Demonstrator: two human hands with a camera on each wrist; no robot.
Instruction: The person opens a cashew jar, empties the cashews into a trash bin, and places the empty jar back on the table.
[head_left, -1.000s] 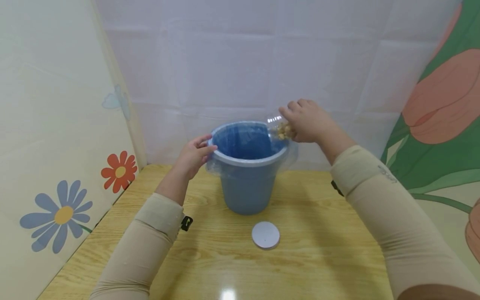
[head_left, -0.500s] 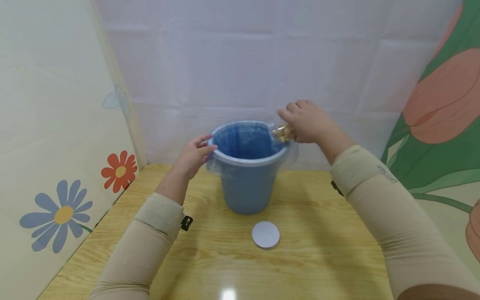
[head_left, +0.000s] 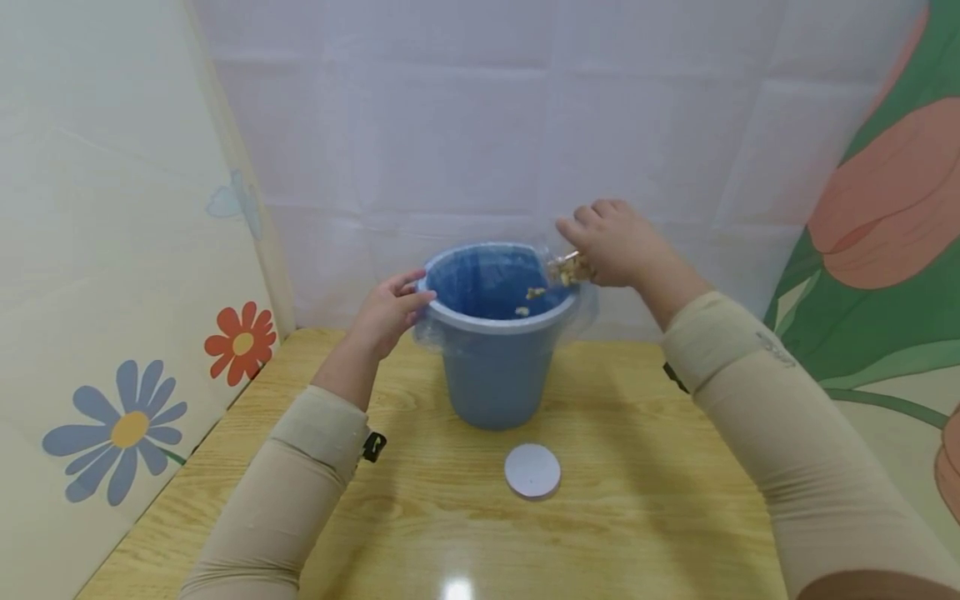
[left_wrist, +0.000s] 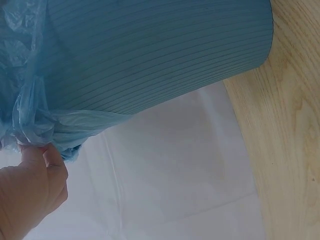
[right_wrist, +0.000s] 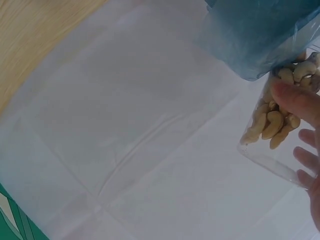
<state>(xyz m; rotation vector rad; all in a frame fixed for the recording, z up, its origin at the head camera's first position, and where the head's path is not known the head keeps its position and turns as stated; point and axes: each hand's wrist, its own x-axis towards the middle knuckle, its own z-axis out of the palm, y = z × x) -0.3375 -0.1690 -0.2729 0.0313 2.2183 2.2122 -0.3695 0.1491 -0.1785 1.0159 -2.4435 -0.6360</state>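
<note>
A blue trash can (head_left: 491, 379) stands upright, a thin plastic liner (left_wrist: 82, 122) folded over its rim. My left hand (head_left: 390, 312) pinches the lined rim on the left side, thumb and fingers at the plastic. On the other side, my right hand (head_left: 618, 242) grips a clear jar (right_wrist: 272, 162), its mouth tilted down over the can's opening. Cashews (right_wrist: 274, 125) fill part of the jar, and a few loose cashews (head_left: 534, 293) show in mid-air just past its mouth. The can's bottom inside is hidden.
A round white lid (head_left: 532, 471) lies flat on the wooden table (head_left: 435, 517) in front of the can. White sheeting (head_left: 450, 125) hangs close behind, and flower-printed panels (head_left: 112, 250) stand on both sides. A dark band (head_left: 372, 447) shows at the left cuff.
The jar has tipped further toward the can's opening, and cashews have begun dropping out of it. The left hand, the can and the lid have stayed in place.
</note>
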